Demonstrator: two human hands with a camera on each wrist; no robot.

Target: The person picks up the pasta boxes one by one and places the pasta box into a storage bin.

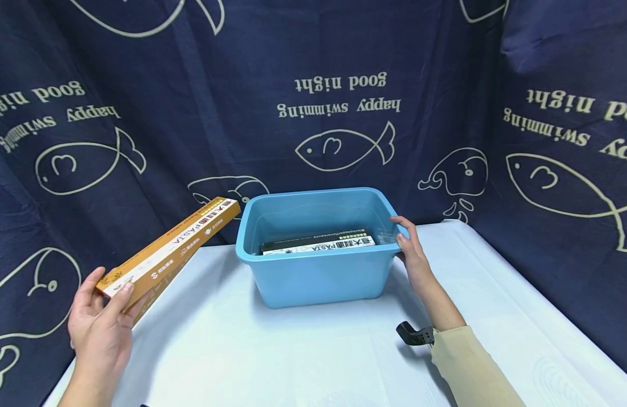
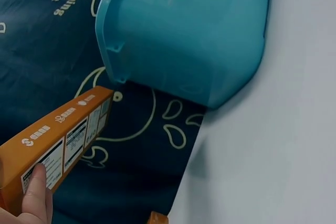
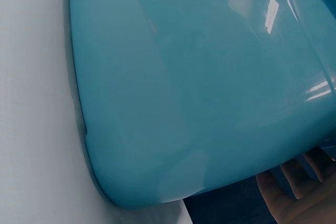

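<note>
In the head view, my left hand (image 1: pixel 101 333) grips the near end of a long orange pasta box (image 1: pixel 178 240) with a white label band. The box is raised and slants toward the back, its far end close to the left side of a blue plastic bin (image 1: pixel 318 280). Inside the bin lies a black and white pasta box (image 1: pixel 318 242), its lower part hidden by the front wall. My right hand (image 1: pixel 412 251) holds the bin's right rim, thumb and fingers at the edge. The right wrist view shows the fingers (image 3: pixel 273 195) beside the bin wall (image 3: pixel 184 87).
A white-covered table (image 1: pixel 313 350) bears the bin. Dark blue curtains (image 1: pixel 339 45) with fish drawings hang behind and at both sides. A black band (image 1: pixel 415 333) sits by the right sleeve. At the bottom of the left wrist view, a small orange corner (image 2: pixel 157 217) shows.
</note>
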